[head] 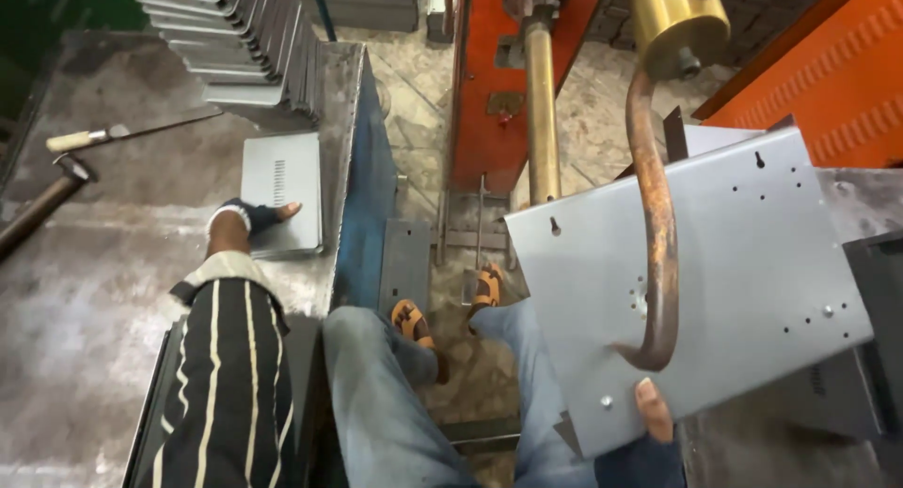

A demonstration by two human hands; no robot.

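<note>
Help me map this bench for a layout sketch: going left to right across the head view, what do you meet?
Hammer → left hand on a small grey panel → orange machine column → curved copper arm → large grey sheet panel, with the right hand at its lower edge.

A worn, scuffed steel workbench [103, 291] filled the left side of the view, its blue-painted edge running down the right. Near that edge lay a flat grey sheet-metal cover [280, 189] with a small band of vent slots, and the left hand [252, 217], in a dark fingerless glove, rested on its lower corner. Just beyond it, at the far end of the bench, stood a leaning stack of similar grey metal parts [235, 41]. Well apart on the left lay a hammer [45, 204] and a slim wooden-handled tool [122, 131], both directly on the bare steel
</note>
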